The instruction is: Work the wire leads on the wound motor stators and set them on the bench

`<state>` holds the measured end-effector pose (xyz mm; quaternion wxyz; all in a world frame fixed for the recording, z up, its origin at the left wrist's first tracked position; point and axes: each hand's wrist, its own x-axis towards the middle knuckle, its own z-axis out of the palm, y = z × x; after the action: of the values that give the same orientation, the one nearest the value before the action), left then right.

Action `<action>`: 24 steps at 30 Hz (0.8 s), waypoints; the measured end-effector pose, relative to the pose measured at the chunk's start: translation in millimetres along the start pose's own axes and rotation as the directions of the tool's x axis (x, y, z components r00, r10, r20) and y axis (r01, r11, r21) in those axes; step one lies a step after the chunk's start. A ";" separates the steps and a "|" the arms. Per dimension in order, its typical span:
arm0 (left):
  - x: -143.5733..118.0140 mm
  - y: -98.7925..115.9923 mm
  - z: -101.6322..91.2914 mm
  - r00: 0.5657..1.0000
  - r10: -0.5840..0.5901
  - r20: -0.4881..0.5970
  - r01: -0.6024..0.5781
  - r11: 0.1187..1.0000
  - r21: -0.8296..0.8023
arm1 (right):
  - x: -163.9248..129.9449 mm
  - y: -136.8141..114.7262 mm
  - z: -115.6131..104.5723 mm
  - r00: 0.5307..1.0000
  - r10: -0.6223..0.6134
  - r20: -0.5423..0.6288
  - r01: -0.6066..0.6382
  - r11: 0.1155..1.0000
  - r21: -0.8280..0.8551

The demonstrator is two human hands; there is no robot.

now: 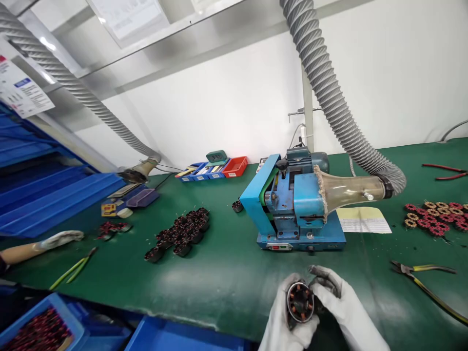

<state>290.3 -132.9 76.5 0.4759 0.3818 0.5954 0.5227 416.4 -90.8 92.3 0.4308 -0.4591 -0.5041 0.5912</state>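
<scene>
Both gloved hands sit at the bottom centre, just off the near edge of the green surface (219, 278). Left hand (288, 321) cups a round copper-wound coil part (300, 303) from below and the side, fingers curled around its body, open end facing the camera. Right hand (341, 304) closes on the same part from the right; its dark-stained fingers (323, 274) hook over the top edge. Grip looks firm on both sides, though the far side of the part is hidden, so I can't tell exactly where the right thumb sits

Behind the hands, well apart: blue machine (292, 209) in the middle of the surface, a clear funnel on its right side joined to a grey ribbed hose (329, 92) going up. A yellow and white paper sheet (363, 219) lies just right of the machine

Left of the machine: a pile of dark coil parts (183, 234), one single part (237, 206) near the machine's left corner. Right edge: a cluster of red and yellow wound parts (438, 217), red-handled pliers (444, 171) beyond them, yellow-handled pliers (420, 275) nearer, to the right of the hands

Far left: another person's gloved hand (60, 239) rests on the surface, green-handled cutters (73, 268) near it. Second hose (73, 87) ends near there. Small coloured trays (214, 168) at the back wall. Blue bin (40, 326) with reddish parts at the bottom left
</scene>
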 end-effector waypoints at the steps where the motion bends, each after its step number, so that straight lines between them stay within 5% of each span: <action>1: -0.9 4.2 4.6 0.997 0.083 0.008 -0.083 0.996 0.033 | 3.1 -6.7 0.0 0.999 0.033 0.002 -0.033 0.994 0.104; 5: -3.1 17.4 21.3 0.907 0.418 0.051 -0.420 0.890 0.176 | 11.1 -27.3 1.0 0.997 0.057 -0.044 -0.048 0.981 0.187; 8: -3.3 22.5 29.2 0.880 0.470 0.060 -0.469 0.845 0.258 | 20.3 -32.3 -7.0 0.988 0.122 -0.092 -0.085 0.940 0.330; 11: -2.7 24.8 33.1 0.841 0.537 0.066 -0.528 0.787 0.318 | 32.8 -35.2 -24.4 0.972 0.166 -0.168 -0.013 0.750 0.662; 13: -0.3 25.7 35.3 0.868 0.496 0.029 -0.482 0.826 0.291 | 37.4 -35.9 -33.7 0.954 0.168 -0.250 0.063 0.700 0.711; 18: 27.2 21.7 50.2 0.987 0.145 -0.070 -0.145 0.989 0.008 | 31.7 -24.5 -25.7 0.986 -0.016 -0.166 0.043 0.986 0.160; 22: 67.3 12.8 68.8 0.998 -0.031 -0.052 0.009 0.926 -0.377 | 41.9 -19.3 -9.7 0.972 -0.136 -0.193 0.094 0.973 -0.212; 24: 84.3 12.3 75.5 0.999 -0.008 -0.047 -0.011 0.926 -0.377 | 54.2 -23.5 -7.2 0.961 -0.146 -0.237 0.077 0.958 -0.277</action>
<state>341.2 -31.1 74.4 0.5256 0.2709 0.4948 0.6368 413.3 -33.8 109.2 0.4595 -0.5554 -0.5443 0.4290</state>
